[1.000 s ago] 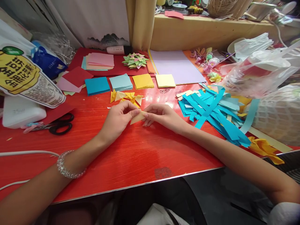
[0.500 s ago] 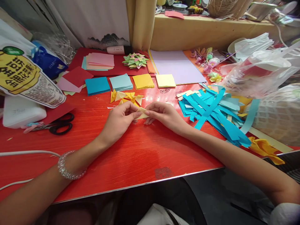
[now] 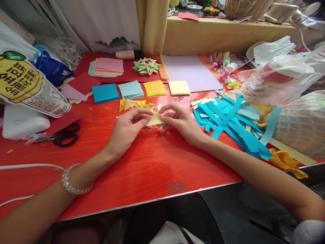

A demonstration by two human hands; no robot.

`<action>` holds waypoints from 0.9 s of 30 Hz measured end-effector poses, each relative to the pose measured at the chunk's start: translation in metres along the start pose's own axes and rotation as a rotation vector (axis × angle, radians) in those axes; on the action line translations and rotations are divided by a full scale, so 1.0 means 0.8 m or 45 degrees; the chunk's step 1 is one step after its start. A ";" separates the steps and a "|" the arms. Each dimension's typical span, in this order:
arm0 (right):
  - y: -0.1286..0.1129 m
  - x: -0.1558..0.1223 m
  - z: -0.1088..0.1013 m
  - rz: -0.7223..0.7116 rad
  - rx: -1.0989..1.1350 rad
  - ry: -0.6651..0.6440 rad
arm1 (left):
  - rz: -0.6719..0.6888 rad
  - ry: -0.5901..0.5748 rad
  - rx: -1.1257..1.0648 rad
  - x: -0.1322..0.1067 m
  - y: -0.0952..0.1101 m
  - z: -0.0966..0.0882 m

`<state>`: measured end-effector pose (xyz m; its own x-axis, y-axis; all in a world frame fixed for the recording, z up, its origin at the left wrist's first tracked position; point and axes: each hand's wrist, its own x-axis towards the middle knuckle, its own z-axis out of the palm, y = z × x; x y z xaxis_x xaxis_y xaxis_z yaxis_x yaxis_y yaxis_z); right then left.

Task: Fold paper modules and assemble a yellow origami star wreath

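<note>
Between my hands is a small pale-yellow piece of folded paper [image 3: 154,119], held just above the red table. My left hand [image 3: 129,127] pinches its left end between thumb and fingers. At its right end, my right hand [image 3: 179,122] grips the paper with thumb and index finger, the other fingers curled below. Right behind my hands lie several folded yellow and cream paper pieces [image 3: 130,104], partly hidden by my left fingers. Beyond them, stacks of paper stand in a row: blue [image 3: 105,93], light blue [image 3: 131,89], yellow [image 3: 155,88] and pale yellow [image 3: 179,87].
A heap of blue paper strips [image 3: 228,118] lies right of my hands. Black-handled scissors [image 3: 66,135] rest at left, near a white container [image 3: 25,122]. Behind the stacks sit a folded paper ornament [image 3: 146,65] and lilac sheets [image 3: 190,72]. Plastic bags [image 3: 284,74] crowd the right.
The folded paper has been turned so that more of its face shows, with a raised peak in the middle. My right index finger has lifted higher and my hands have shifted slightly.
</note>
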<state>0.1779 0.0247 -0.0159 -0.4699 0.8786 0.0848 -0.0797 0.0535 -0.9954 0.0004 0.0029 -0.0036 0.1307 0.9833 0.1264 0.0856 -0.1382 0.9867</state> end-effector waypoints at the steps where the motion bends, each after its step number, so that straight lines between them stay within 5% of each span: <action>1: 0.000 0.000 0.000 0.000 0.009 0.000 | 0.002 0.001 -0.008 0.000 0.000 0.000; 27: 0.003 0.002 -0.001 0.070 0.202 0.084 | -0.056 -0.013 0.000 0.002 0.000 -0.001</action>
<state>0.1775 0.0268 -0.0183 -0.4190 0.9077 0.0221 -0.1953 -0.0664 -0.9785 -0.0002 0.0048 -0.0034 0.1368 0.9872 0.0817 0.0913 -0.0947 0.9913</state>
